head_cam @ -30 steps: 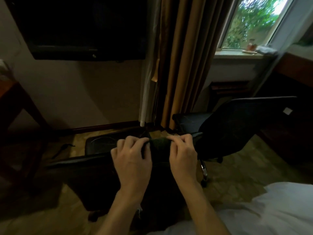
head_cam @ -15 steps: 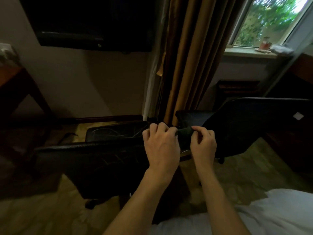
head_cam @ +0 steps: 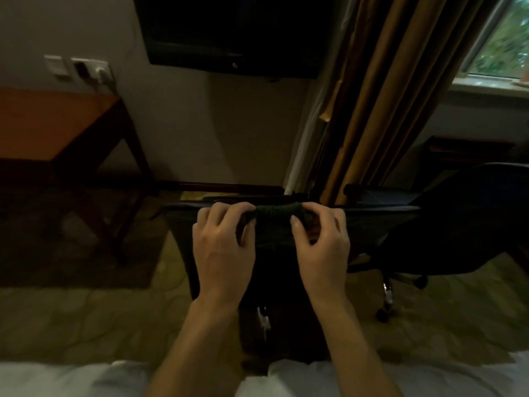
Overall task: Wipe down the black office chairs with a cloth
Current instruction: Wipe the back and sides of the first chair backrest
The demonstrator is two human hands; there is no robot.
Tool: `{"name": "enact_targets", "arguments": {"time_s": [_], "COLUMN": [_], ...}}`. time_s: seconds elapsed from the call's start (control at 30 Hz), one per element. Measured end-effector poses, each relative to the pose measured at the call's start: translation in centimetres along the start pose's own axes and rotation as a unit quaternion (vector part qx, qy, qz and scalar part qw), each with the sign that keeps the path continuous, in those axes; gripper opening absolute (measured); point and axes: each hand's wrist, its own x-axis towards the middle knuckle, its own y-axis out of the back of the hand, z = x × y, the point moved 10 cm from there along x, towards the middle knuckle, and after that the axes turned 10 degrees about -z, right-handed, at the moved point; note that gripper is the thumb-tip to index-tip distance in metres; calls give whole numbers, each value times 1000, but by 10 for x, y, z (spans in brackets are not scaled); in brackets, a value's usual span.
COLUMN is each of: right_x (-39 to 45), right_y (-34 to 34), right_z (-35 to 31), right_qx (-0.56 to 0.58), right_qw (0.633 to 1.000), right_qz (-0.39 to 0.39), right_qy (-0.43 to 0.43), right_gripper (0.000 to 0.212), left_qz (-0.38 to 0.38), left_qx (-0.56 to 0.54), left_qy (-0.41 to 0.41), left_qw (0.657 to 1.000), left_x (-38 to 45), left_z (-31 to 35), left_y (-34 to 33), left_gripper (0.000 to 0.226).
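A dark green cloth lies folded over the top edge of the near black office chair's backrest, straight in front of me. My left hand grips the cloth's left end with curled fingers. My right hand pinches its right end between thumb and fingers. A second black office chair stands to the right, its seat partly hidden behind the first chair's back.
A wooden table stands at the left by the wall. A dark wall-mounted screen hangs above. Brown curtains hang beside a window at the right. Patterned carpet covers the floor; white fabric lies along the bottom edge.
The view swung left, putting the near chair's back in the centre. Both hands stay on the cloth, now spread wider apart along the backrest's top edge.
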Motion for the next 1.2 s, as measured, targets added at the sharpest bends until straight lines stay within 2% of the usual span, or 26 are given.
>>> {"name": "enact_targets", "arguments": {"time_s": [0.23,0.37,0.5,0.67,0.83,1.0,1.2], "right_x": [-17,-40,-70,-72,-50,-40,-38], "right_y": [-45,-81,-104,-105,-99,-121,-128], "right_z": [-48,-58,-56,-67,-90,-93,-81], "right_qx": [-8,2,18,38,24,-37,-79], "right_qw": [997,993,991,982,969,961,940], "right_qz": [29,53,76,129,181,188,237], "right_qy": [71,106,106,129,164,198,232], "right_gripper": [16,17,23,19,13,26,14], "left_qz": [36,52,51,54,103,152,182], "left_qx": [-129,-119,-173,-290,-312,-341,-334], "left_qy": [11,31,42,-12,-60,-87,-123], "left_qw": [991,991,983,955,943,924,917], "left_x": [-10,-32,-51,-40,-7,11,14], "left_z": [-69,-112,-144,-142,-134,-145,-151], "left_y": [39,36,30,39,50,45,25], "left_gripper": [26,17,15,10,11,22,19]}}
